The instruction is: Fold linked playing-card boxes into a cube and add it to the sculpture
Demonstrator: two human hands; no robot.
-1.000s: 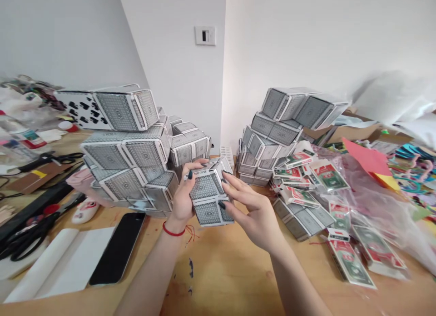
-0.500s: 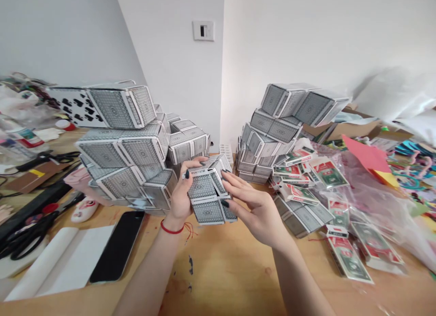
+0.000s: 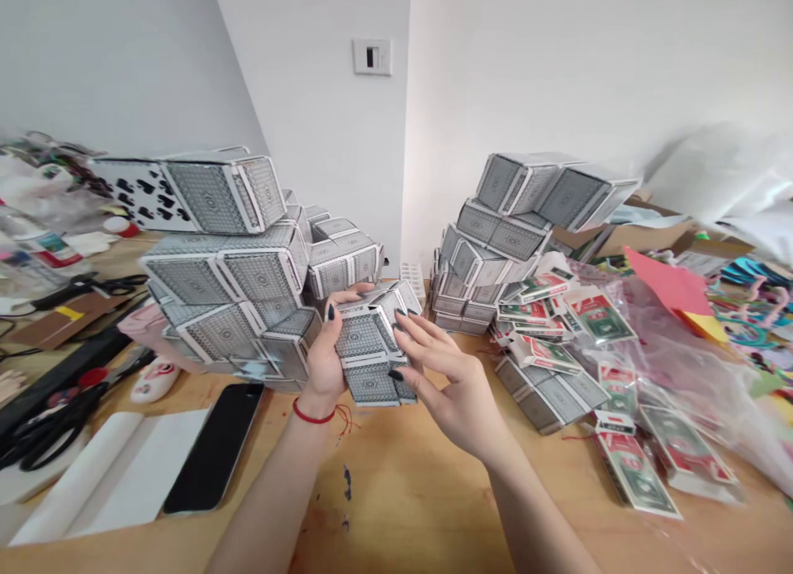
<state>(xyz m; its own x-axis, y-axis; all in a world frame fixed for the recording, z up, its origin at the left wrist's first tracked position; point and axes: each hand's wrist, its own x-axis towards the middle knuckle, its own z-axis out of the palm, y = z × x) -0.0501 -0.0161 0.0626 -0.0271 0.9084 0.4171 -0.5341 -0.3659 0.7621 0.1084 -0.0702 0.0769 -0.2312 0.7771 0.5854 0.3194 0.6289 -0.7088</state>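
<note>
Holding one card block (image 3: 372,339) in curled left hand (image 3: 325,355), touching it with loosely spread right hand (image 3: 455,384); with one phone (image 3: 214,450) well short of the surface (image 3: 402,491)'s far edge.

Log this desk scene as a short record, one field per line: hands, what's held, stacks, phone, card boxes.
Left hand: grips the left side of the playing-card block
Right hand: fingers at the block's right side
Held block: patterned grey backs, white edges
Left stack: similar blocks, one showing black pips
Right stack: similar blocks, piled near the wall
Phone: dark screen up, left of the left forearm
Card boxes: red and green, scattered at right
</note>
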